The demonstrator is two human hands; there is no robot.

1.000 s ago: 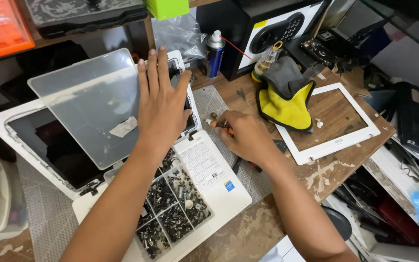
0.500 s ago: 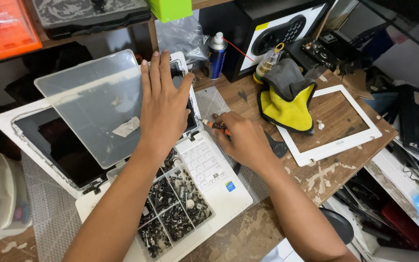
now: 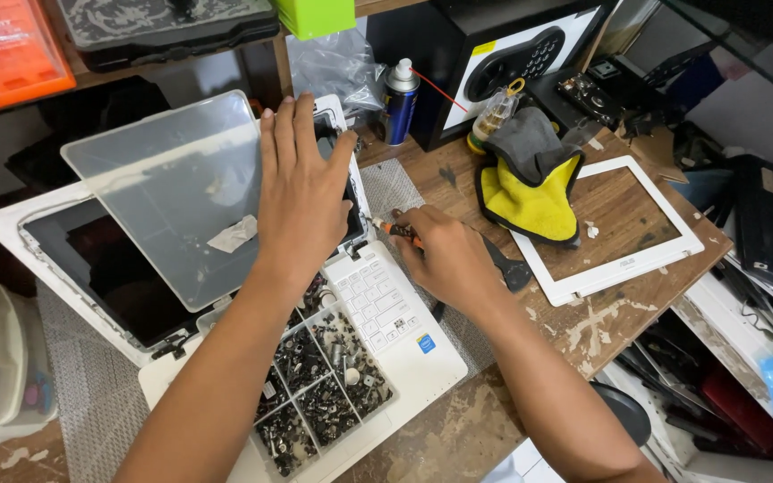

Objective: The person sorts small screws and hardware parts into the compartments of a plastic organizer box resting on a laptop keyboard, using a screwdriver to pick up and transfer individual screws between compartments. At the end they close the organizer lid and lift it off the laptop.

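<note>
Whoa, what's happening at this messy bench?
A person is working on an opened white laptop. The left hand lies flat on its raised part, beside a clear lid. The right hand holds a small screwdriver at the hinge area. A screw box sits on the keyboard.

A worn wooden bench (image 3: 458, 438) (its paint chipped and scuffed) carries a white laptop (image 3: 404, 349) at the near left, a grey mesh mat (image 3: 400, 192) under it, 1 white screen bezel (image 3: 624, 268) to the right, a yellow-grey cloth (image 3: 530, 192) and a spray can (image 3: 398, 103) farther back.
</note>
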